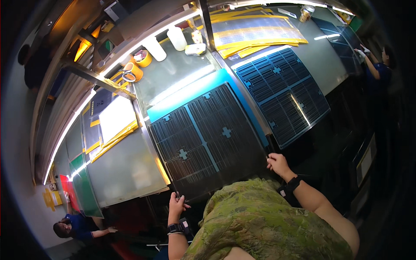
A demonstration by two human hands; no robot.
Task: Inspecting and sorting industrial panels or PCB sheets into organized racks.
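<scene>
**Panel [203,134] held at both near corners**

The near left corner was pinched by the left hand [178,203], fingers curled nearly closed. The near right corner was gripped likewise by the right hand [278,165], thumb and fingers drawn together (exact contact partly hidden by dark shadow). The panel was positioned in front of the body, over a blue sheet [184,99] left exposed along the far and right edges. A second panel [286,95] was placed just beside, on the right. On the left, bare table [125,173] was seen, with yellow-edged sheets [116,121] stacked farther back. Tape rolls [143,59] and white bottles [177,39] were parked beyond the blue sheet. Co-workers were seen at far left [78,227] and far right [378,71].
</scene>
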